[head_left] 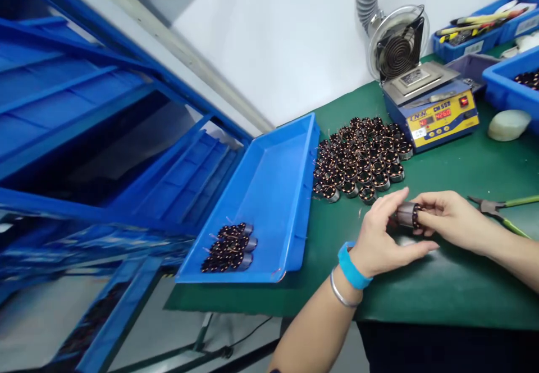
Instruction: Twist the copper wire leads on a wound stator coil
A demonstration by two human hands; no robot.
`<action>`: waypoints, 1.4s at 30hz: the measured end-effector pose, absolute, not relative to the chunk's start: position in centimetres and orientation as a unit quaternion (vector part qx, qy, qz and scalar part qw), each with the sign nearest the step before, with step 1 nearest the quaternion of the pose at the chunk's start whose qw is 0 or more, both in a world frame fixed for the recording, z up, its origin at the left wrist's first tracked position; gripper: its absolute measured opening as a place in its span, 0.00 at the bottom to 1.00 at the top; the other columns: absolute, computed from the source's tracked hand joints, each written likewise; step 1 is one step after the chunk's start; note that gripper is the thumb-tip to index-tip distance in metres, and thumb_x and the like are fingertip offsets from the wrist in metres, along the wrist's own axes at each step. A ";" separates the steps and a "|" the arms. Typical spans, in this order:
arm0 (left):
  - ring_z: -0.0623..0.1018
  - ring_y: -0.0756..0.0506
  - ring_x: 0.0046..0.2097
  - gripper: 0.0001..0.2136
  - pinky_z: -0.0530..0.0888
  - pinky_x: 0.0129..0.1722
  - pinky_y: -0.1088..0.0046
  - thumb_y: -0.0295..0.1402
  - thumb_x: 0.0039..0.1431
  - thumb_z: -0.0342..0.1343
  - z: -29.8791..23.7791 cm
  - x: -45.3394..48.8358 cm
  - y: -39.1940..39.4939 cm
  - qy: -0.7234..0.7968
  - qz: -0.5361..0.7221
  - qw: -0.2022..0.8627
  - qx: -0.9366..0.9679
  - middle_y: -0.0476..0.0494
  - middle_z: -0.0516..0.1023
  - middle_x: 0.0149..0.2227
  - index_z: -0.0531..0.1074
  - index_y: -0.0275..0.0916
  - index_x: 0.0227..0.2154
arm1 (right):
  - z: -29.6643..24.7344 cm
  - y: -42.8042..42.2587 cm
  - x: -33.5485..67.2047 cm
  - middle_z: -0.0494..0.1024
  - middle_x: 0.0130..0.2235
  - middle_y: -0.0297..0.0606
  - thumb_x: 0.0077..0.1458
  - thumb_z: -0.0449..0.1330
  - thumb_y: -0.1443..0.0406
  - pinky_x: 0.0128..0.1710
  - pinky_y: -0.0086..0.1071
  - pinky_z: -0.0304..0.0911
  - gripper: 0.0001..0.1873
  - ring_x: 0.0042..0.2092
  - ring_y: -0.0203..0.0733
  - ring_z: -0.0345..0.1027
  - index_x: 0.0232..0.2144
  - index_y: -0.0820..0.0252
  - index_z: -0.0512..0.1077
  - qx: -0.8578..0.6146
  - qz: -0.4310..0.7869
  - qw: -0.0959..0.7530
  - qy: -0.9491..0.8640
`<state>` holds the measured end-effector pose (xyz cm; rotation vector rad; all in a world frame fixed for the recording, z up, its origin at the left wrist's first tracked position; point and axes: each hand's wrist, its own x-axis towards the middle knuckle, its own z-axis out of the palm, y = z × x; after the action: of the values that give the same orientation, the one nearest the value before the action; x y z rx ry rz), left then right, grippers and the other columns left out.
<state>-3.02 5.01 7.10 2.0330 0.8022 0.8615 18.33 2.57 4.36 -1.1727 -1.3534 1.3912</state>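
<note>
Near the front of the green counter (446, 289), two hands are close together. The left hand (381, 244) and the right hand (452, 218) both hold one small copper coil (406, 215) with a dark band around it. The fingers (425, 207) of each hand are bent and closed on the coil from its two ends, and the hands nearly touch. A blue wristband (351, 266) and a thin metal bangle (343, 290) sit on the left arm.

At eleven o'clock from the hands, a big pile of coils (357, 159) lies on the counter, and the nearest ones are just past the left hand. At nine o'clock, a long blue tray (273, 193) sits at the counter's edge, with three neat rows of coils (227, 248) in its near corner. At one o'clock stands a blue and yellow soldering station (433, 117) with red numbers, and a round fan (398, 44) is behind it. Green-handled pliers (490, 207) lie at three o'clock, just beside the right hand. At two o'clock, a blue bin (505, 89) holds more coils, and a pale lump (509, 124) sits by it.
</note>
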 end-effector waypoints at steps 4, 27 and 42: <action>0.90 0.31 0.58 0.31 0.86 0.65 0.47 0.49 0.62 0.81 5.9 -3.2 5.1 0.305 0.336 0.329 0.828 0.30 0.91 0.59 0.85 0.40 0.62 | 4.6 2.4 18.5 0.87 0.34 0.44 0.56 0.74 0.38 0.31 0.37 0.81 0.29 0.35 0.51 0.84 0.36 0.58 0.89 -0.458 0.571 0.390 -0.558; 0.77 0.49 0.34 0.17 0.74 0.36 0.72 0.38 0.54 0.76 8.7 -2.7 4.7 0.419 0.303 0.623 0.587 0.46 0.82 0.35 0.82 0.37 0.42 | 7.5 3.2 21.2 0.80 0.28 0.43 0.41 0.78 0.22 0.29 0.32 0.72 0.47 0.28 0.40 0.73 0.31 0.59 0.81 -0.566 0.434 0.496 -0.495; 0.74 0.50 0.33 0.15 0.72 0.37 0.72 0.23 0.46 0.67 9.5 -1.8 3.6 0.447 0.280 0.614 0.587 0.54 0.76 0.31 0.74 0.40 0.38 | 6.5 1.4 18.2 0.74 0.22 0.36 0.54 0.78 0.34 0.25 0.31 0.66 0.34 0.24 0.37 0.65 0.26 0.57 0.80 -0.509 0.463 0.420 -0.592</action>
<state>-1.81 3.62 9.45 1.3525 1.0301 0.6462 18.20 1.39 6.51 -1.2766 -1.4827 1.1599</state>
